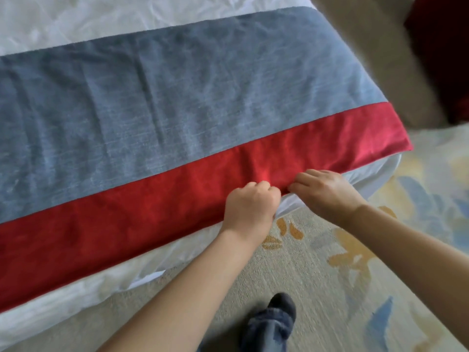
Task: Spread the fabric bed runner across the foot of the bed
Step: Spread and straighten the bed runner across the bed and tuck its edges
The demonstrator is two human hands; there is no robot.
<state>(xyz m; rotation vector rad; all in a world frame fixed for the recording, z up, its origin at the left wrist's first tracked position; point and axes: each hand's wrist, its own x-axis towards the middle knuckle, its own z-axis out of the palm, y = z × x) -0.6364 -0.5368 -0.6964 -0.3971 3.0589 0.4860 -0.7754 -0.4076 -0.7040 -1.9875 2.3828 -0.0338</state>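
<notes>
Most of the bed runner (177, 97) already lies flat across the white bed (76, 295), its wide blue-grey panel farther from the person and its red band (127, 219) along the near side. The band runs almost to the mattress edge, with a strip of white cover showing below it. The runner's right end reaches the corner of the bed; its left end runs out of view. Soft creases cross the blue-grey panel and gather in the red just above the hands, so the cloth looks laid out but not yet smoothed.

Both hands sit close together on the near hem of the red band, towards its right end. The left hand (250, 207) is curled into a fist over the hem, knuckles up, and appears to pinch the edge. The right hand (327, 193), just beside it, has its fingers bent down onto the same edge where red meets white. Such a paired grip probably serves to tug the hem towards the person, squaring it with the bed edge and drawing out those creases.

Below the arms lies a pale rug (330, 262) with blue and orange shapes, and on it a foot (279, 308) in dark footwear. Something dark red (441, 59) stands at the upper right, too blurred to identify.
</notes>
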